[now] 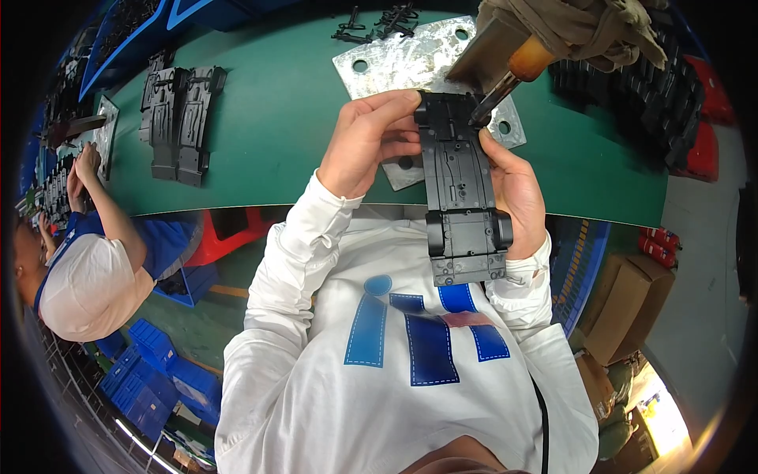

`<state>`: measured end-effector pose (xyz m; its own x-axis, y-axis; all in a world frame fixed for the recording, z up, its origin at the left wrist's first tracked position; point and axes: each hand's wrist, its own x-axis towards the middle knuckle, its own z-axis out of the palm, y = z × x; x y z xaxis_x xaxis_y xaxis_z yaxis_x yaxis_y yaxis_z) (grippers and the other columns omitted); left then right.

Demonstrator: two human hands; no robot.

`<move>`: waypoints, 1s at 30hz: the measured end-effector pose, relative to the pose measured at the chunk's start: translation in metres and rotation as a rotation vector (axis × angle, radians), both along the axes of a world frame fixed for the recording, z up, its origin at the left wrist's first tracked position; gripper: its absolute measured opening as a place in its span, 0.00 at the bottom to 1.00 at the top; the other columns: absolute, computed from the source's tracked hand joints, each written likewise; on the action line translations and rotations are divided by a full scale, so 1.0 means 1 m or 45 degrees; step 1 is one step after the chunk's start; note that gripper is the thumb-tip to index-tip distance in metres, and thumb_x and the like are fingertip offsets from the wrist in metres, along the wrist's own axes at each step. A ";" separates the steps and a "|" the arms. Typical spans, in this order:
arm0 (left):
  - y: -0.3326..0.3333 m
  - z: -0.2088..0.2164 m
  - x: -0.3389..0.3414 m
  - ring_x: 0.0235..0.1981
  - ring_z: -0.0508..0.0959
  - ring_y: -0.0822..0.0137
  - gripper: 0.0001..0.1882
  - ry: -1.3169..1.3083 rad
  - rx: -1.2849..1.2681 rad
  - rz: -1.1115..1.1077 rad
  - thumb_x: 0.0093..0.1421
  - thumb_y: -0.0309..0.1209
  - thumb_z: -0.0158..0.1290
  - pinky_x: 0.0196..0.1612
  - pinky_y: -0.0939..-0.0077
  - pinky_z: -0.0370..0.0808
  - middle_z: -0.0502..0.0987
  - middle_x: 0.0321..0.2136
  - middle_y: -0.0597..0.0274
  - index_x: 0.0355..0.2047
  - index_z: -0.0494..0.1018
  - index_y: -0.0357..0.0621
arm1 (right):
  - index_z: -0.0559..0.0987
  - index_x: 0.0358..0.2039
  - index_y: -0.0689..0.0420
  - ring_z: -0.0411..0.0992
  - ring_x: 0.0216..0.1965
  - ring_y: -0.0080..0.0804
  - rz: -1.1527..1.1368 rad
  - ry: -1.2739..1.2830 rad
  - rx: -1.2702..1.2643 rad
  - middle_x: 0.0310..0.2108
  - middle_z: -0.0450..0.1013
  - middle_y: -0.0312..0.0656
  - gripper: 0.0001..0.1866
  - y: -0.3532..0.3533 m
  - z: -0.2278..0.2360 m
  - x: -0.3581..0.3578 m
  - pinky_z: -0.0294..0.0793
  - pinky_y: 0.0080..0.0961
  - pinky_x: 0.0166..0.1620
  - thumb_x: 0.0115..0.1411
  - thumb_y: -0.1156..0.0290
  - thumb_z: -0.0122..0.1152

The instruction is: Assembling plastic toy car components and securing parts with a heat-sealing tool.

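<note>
Left hand and right hand grip a long black part — green table beyond them, co-worker off left.

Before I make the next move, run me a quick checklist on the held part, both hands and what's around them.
1. Left hand gripping the black part at its upper left: ok.
2. Right hand holding the part's right side: ok.
3. Right hand well clear of the orange-handled tool: not ok, the thumb looks close to its tip.
4. Tool tip in contact with the part: cannot tell, they overlap in this view.
5. Loose black parts apart from the held one: ok, off to the left.
6. Co-worker out of the way: ok, far left.
</note>
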<state>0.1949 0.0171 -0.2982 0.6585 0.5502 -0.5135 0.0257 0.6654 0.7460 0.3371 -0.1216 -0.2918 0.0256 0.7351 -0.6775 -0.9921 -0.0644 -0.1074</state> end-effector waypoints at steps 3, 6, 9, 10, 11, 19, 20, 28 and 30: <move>0.000 -0.001 0.000 0.28 0.76 0.74 0.17 0.003 -0.004 0.002 0.61 0.39 0.56 0.35 0.81 0.76 0.77 0.27 0.65 0.42 0.77 0.37 | 0.74 0.50 0.61 0.79 0.40 0.38 -0.013 -0.038 -0.036 0.43 0.77 0.49 0.16 0.001 0.001 -0.001 0.81 0.35 0.45 0.67 0.66 0.52; 0.000 -0.001 -0.001 0.28 0.76 0.74 0.17 0.004 -0.007 0.007 0.61 0.39 0.56 0.35 0.81 0.76 0.77 0.27 0.65 0.43 0.77 0.38 | 0.74 0.50 0.62 0.79 0.40 0.38 -0.025 -0.021 -0.040 0.43 0.77 0.50 0.16 0.001 0.002 -0.002 0.81 0.35 0.45 0.67 0.66 0.52; 0.000 -0.001 0.000 0.28 0.76 0.74 0.17 0.005 -0.006 0.006 0.61 0.39 0.56 0.35 0.81 0.76 0.77 0.27 0.65 0.43 0.77 0.38 | 0.73 0.50 0.62 0.79 0.40 0.39 -0.025 -0.042 -0.051 0.43 0.77 0.50 0.16 0.001 0.000 -0.001 0.81 0.35 0.45 0.67 0.66 0.52; -0.001 0.000 0.000 0.28 0.76 0.74 0.17 0.008 -0.004 0.006 0.62 0.39 0.56 0.35 0.81 0.76 0.77 0.27 0.65 0.43 0.77 0.38 | 0.73 0.50 0.62 0.79 0.40 0.39 -0.021 -0.060 -0.059 0.43 0.77 0.50 0.16 0.000 -0.001 0.000 0.81 0.35 0.45 0.67 0.66 0.52; -0.001 0.000 0.000 0.28 0.76 0.74 0.17 0.008 -0.004 0.006 0.62 0.39 0.56 0.35 0.81 0.76 0.77 0.27 0.65 0.43 0.77 0.38 | 0.73 0.50 0.62 0.79 0.40 0.39 -0.021 -0.060 -0.059 0.43 0.77 0.50 0.16 0.000 -0.002 -0.001 0.81 0.35 0.45 0.67 0.66 0.52; 0.000 0.000 0.000 0.28 0.76 0.74 0.16 0.002 -0.004 0.001 0.62 0.38 0.55 0.35 0.81 0.76 0.76 0.26 0.66 0.42 0.77 0.38 | 0.73 0.50 0.61 0.79 0.41 0.39 -0.009 -0.025 -0.017 0.43 0.77 0.49 0.16 0.001 -0.001 0.000 0.81 0.35 0.45 0.67 0.65 0.53; 0.001 0.000 0.000 0.28 0.76 0.74 0.16 0.001 -0.004 0.001 0.62 0.38 0.55 0.35 0.81 0.76 0.76 0.26 0.66 0.42 0.77 0.38 | 0.73 0.50 0.61 0.79 0.41 0.39 -0.010 -0.026 -0.017 0.43 0.77 0.49 0.16 0.001 -0.001 0.000 0.81 0.35 0.45 0.67 0.65 0.53; 0.000 -0.001 -0.002 0.28 0.76 0.75 0.15 0.003 -0.007 -0.011 0.62 0.39 0.55 0.35 0.81 0.76 0.76 0.26 0.67 0.40 0.77 0.39 | 0.73 0.50 0.61 0.79 0.41 0.38 -0.017 -0.032 -0.003 0.44 0.77 0.49 0.16 -0.001 0.000 -0.003 0.80 0.35 0.46 0.67 0.66 0.53; 0.000 -0.001 -0.002 0.28 0.76 0.75 0.15 0.004 -0.011 -0.017 0.62 0.39 0.55 0.35 0.81 0.76 0.76 0.26 0.67 0.40 0.77 0.39 | 0.73 0.50 0.62 0.78 0.42 0.39 -0.026 -0.028 -0.011 0.44 0.77 0.49 0.16 -0.001 -0.001 -0.004 0.80 0.36 0.46 0.67 0.66 0.52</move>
